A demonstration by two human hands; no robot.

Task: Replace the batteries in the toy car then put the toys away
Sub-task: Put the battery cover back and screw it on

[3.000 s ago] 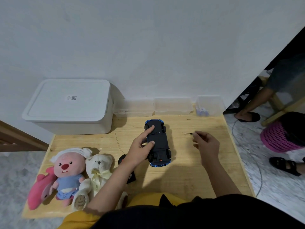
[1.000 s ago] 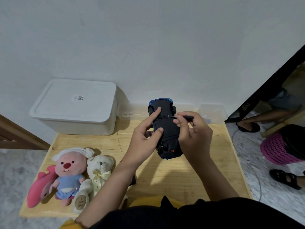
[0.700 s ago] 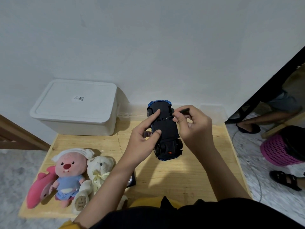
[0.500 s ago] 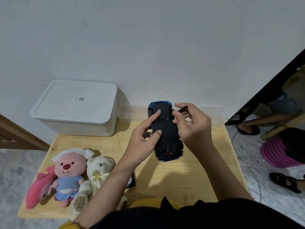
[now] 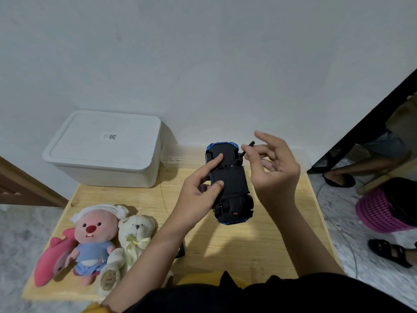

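Left hand (image 5: 198, 190) grasping upturned toy car (image 5: 230, 184) above the worktop (image 5: 259, 245), right hand (image 5: 270, 168) pinching screwdriver (image 5: 246, 150) against its underside, plush toys (image 5: 97, 240) lying left

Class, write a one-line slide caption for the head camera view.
Left hand holds an upturned toy car above the table while the right hand pinches a small screwdriver at its underside.

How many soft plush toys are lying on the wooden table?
3, all at the table's near left corner: a pink fish-like plush outermost, a pink beaver plush in blue beside it, and a cream teddy bear next. The left forearm may hide more.
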